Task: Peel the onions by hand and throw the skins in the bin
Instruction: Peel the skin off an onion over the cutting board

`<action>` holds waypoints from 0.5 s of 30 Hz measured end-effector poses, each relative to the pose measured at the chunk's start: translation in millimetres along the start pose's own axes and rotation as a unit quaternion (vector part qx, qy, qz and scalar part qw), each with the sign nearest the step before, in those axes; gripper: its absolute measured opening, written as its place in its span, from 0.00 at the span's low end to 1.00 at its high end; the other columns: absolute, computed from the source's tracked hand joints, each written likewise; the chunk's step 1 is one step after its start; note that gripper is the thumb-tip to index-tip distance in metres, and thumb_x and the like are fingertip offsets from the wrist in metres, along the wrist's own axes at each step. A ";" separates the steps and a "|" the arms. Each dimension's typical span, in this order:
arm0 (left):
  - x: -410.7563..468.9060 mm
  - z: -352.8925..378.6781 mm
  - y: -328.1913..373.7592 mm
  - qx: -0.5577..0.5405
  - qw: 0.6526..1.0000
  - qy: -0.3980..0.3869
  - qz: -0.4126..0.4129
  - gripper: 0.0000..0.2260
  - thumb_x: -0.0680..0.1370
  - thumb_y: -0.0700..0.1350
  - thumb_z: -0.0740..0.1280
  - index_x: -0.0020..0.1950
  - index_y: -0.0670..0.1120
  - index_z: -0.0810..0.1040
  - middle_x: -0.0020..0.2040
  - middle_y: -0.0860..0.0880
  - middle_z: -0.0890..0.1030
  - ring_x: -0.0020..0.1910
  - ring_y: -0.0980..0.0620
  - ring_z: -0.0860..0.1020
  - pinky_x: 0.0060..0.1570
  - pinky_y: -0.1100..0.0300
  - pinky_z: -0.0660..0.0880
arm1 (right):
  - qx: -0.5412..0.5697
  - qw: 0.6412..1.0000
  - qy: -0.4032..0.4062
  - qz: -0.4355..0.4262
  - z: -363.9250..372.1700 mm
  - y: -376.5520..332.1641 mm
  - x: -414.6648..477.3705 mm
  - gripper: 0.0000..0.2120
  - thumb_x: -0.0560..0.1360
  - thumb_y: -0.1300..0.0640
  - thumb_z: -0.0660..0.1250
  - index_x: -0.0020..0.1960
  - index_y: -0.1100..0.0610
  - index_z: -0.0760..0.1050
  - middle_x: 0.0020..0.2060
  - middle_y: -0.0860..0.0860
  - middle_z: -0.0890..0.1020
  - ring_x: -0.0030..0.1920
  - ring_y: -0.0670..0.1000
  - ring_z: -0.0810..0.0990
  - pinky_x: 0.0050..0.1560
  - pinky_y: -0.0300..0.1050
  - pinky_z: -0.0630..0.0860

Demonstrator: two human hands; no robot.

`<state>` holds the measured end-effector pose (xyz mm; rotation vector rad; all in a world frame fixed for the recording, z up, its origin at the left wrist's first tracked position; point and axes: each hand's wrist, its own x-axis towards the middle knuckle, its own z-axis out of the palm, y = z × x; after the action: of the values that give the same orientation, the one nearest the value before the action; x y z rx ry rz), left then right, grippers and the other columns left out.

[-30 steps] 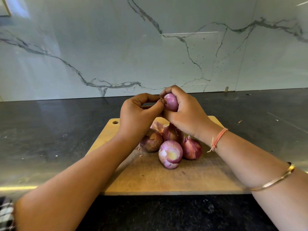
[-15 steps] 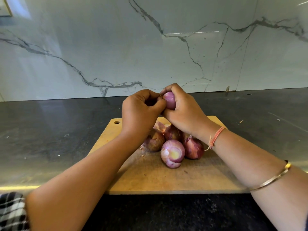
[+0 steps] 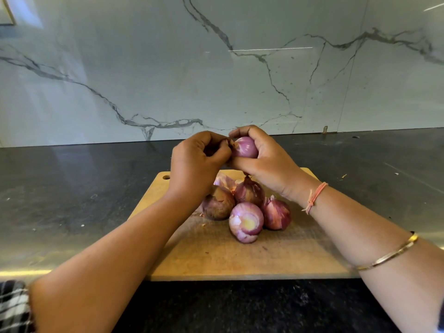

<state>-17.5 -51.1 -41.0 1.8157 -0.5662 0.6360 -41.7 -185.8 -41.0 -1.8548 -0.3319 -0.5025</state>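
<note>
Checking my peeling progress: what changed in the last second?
The left hand closed its fingers and now pinches the skin at the end of the onion. The right hand still grips that onion; the other onions on the board stayed put.

The cutting board lies on the table, the wall behind. Onions cluster on the board, with the held onion above them between left hand and right hand.

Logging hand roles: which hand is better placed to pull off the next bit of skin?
Left: the left hand pinches skin at the end of the onion, while the right hand is wrapped around it.
</note>
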 end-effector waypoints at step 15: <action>-5.4 -5.4 5.2 -0.095 0.994 -0.049 -0.019 0.05 0.74 0.40 0.71 0.44 0.51 0.81 0.39 0.57 0.83 0.41 0.62 0.82 0.41 0.70 0.76 | 0.076 0.997 0.010 0.014 -3.8 -1.4 -1.7 0.15 0.72 0.65 0.71 0.56 0.57 0.73 0.48 0.50 0.77 0.40 0.43 0.77 0.35 0.35 0.74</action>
<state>-25.7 -47.2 -39.5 1.6804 -0.6357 0.4536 -44.5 -188.8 -39.6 -1.7047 -0.3218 -0.4641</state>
